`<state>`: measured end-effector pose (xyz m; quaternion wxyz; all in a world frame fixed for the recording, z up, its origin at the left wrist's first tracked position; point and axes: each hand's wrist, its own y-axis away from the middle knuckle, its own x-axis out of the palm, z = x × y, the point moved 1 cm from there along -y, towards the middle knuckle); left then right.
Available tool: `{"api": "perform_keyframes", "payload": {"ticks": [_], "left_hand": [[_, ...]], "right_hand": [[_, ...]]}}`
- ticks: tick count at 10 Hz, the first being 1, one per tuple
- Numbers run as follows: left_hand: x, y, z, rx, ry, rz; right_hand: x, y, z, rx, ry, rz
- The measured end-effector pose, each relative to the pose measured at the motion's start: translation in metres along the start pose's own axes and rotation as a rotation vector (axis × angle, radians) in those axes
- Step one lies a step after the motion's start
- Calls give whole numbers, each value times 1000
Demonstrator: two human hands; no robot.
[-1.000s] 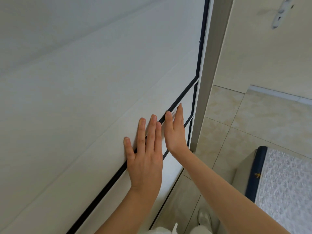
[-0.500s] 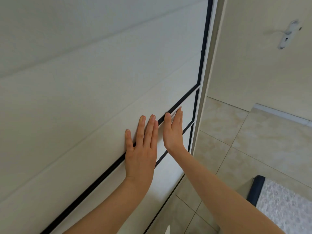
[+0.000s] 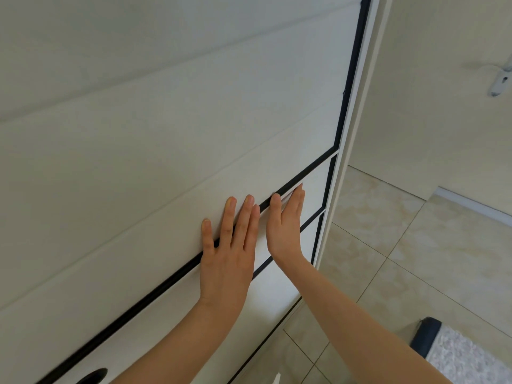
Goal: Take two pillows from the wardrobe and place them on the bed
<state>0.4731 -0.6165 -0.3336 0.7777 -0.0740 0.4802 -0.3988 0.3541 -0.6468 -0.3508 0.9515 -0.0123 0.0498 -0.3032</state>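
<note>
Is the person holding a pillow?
No, both the left hand and right hand lie flat and empty against the white wardrobe door.

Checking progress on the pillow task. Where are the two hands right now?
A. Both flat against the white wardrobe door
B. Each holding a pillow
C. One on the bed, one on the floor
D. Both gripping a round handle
A: the left hand and right hand lie open-palmed on the wardrobe door; no pillow is visible.
</note>
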Motion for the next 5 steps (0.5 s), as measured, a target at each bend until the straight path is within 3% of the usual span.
{"api": "perform_keyframes", "payload": {"ticks": [2,4,5], "left_hand": [[-3,0,2,3,101,-45],[-4,7,6,184,556,-242],[2,42,-8,218,798,-164]], "right_hand": [[-7,1,-2,-16,21,5],[-36,5,-10,13,21,21],[-57,16,-20,30,87,-4]]}}
